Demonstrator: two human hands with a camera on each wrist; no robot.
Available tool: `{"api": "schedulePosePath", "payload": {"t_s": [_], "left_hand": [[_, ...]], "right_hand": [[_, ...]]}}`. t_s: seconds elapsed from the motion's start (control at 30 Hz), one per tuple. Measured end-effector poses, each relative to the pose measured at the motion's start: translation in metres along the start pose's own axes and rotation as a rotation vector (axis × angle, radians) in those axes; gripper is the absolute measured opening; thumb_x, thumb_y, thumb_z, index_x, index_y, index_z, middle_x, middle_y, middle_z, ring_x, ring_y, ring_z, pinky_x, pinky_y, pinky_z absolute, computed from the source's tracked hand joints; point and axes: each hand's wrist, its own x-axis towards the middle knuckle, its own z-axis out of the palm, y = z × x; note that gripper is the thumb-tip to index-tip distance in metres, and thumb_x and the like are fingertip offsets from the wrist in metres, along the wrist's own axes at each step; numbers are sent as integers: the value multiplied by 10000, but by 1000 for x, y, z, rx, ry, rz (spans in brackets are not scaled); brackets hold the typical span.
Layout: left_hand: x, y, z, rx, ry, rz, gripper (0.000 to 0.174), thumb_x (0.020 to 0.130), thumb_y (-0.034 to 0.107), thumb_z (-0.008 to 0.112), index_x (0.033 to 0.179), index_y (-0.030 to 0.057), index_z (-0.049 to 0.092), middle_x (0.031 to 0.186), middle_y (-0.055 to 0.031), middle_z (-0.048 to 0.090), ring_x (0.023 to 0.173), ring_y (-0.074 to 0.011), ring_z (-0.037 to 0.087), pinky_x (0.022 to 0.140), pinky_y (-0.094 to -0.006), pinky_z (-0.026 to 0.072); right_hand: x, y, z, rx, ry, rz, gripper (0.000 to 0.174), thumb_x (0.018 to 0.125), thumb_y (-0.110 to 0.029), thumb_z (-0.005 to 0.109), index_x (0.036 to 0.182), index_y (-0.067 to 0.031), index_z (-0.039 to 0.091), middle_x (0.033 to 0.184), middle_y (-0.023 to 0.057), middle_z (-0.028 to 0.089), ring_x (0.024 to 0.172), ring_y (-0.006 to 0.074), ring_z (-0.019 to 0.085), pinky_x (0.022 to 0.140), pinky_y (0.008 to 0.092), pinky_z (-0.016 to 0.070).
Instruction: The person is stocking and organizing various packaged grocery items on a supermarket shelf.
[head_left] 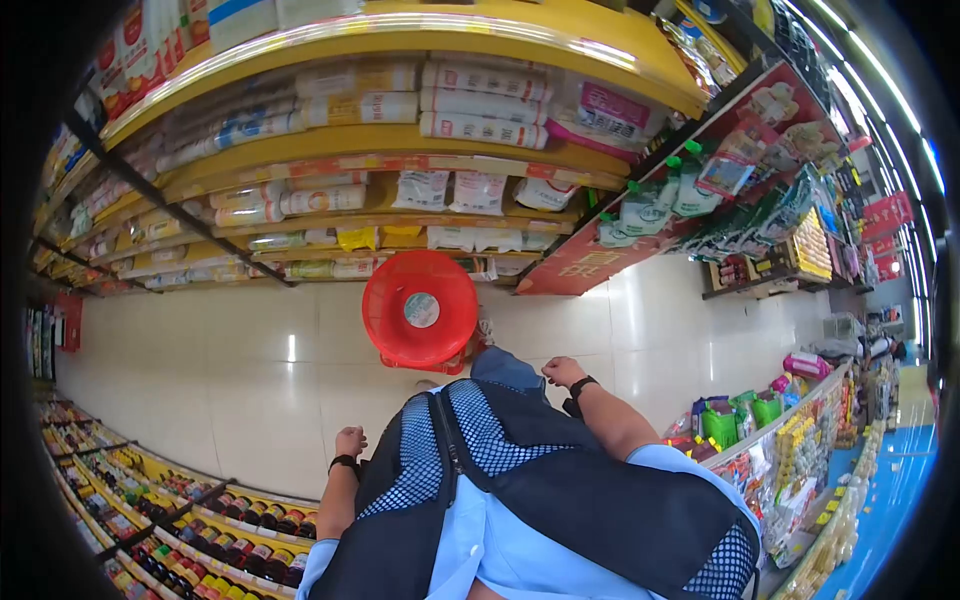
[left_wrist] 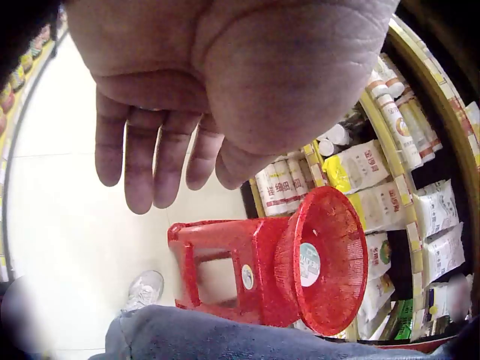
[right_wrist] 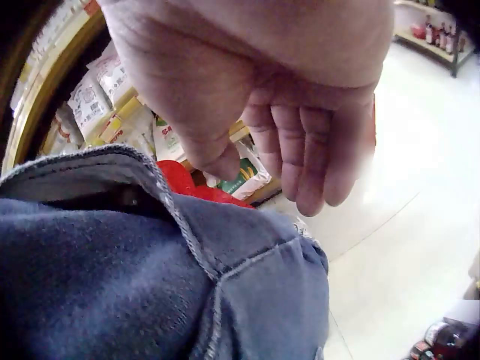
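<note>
My left hand [head_left: 351, 441] hangs beside the body with its fingers loosely bent, and nothing shows in it. In the left wrist view its palm [left_wrist: 255, 67] faces the camera, above and apart from a red plastic stool [left_wrist: 262, 259]. On that stool sits a red basin [head_left: 448, 310] with a round pale label [head_left: 421, 310] inside. The right hand [head_left: 563, 371] hangs near the jeans-clad thigh, also holding nothing visible. Its relaxed fingers [right_wrist: 311, 161] point down in the right wrist view, where the jeans [right_wrist: 105, 262] hide most of the red basin [right_wrist: 174, 178].
Shelves [head_left: 400, 155] of white packets and rolled packages stand ahead, behind the basin. A red end panel [head_left: 590, 255] with hanging bags juts out on the right. Bottle shelves [head_left: 240, 530] lie at the lower left. Bagged goods [head_left: 740, 415] stand to the right. Pale tiled floor [head_left: 230, 360] runs between.
</note>
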Motion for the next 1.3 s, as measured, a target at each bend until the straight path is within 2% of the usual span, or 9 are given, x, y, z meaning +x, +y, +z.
{"api": "schedulePosePath", "payload": {"t_s": [0.43,0.6,0.67,0.73,0.8,0.9,0.97,1.1,1.3], "left_hand": [[-12,16,1,-4,51,38,282,928,248,586,1001,-22,625,802,-125,685,620,-202,653,505,-313,490],[3,38,9,3,42,-9,269,931,249,585,1000,-9,625,801,-110,681,649,-184,652,512,-302,474],[2,67,10,-17,90,-22,263,932,250,584,1006,1,624,811,-104,682,656,-176,652,521,-297,476],[1,95,14,-14,91,10,259,934,254,581,1012,11,623,820,-98,683,655,-170,653,525,-290,478],[21,106,12,-104,67,34,261,934,264,575,1002,17,629,822,-87,685,663,-157,656,551,-291,490],[44,176,-2,99,89,201,338,939,310,552,940,-14,645,816,-126,685,765,-196,653,680,-330,502],[56,230,-7,86,154,347,383,943,349,564,988,-21,648,806,-123,682,785,-175,654,723,-327,509],[66,323,-1,-108,154,526,312,946,237,578,1087,-38,619,912,-131,685,823,-184,655,741,-317,509],[63,326,51,-241,-55,550,264,958,207,568,1080,-24,599,897,-80,652,839,-140,628,770,-282,498]], "right_hand": [[79,-154,-11,-181,-3,-411,293,824,-304,598,909,-38,686,743,92,689,623,176,658,612,303,525],[159,-187,-23,-21,357,-690,294,835,-310,633,957,-44,666,785,112,680,733,220,663,683,346,508],[159,-233,-55,111,444,-477,340,822,-325,678,999,-39,632,810,119,661,768,256,648,704,363,494],[157,-276,-85,177,677,-629,384,801,-335,718,1007,-30,610,815,114,642,778,262,630,714,368,485],[162,-319,-119,242,645,-591,328,806,-294,729,974,-43,604,892,144,648,837,300,639,774,387,479],[208,-335,-128,346,574,-841,464,783,-348,752,1068,-8,616,931,124,652,824,232,614,779,350,487],[292,-315,-119,337,451,-828,523,774,-318,777,1148,0,595,1090,100,625,952,186,580,845,325,471],[268,-338,-127,683,126,-449,604,750,-261,814,1241,-32,548,1233,77,559,1115,172,508,926,321,427],[227,-345,-129,743,259,-605,645,731,-169,823,1269,4,513,1261,86,549,1171,209,495,1010,331,363]]}}
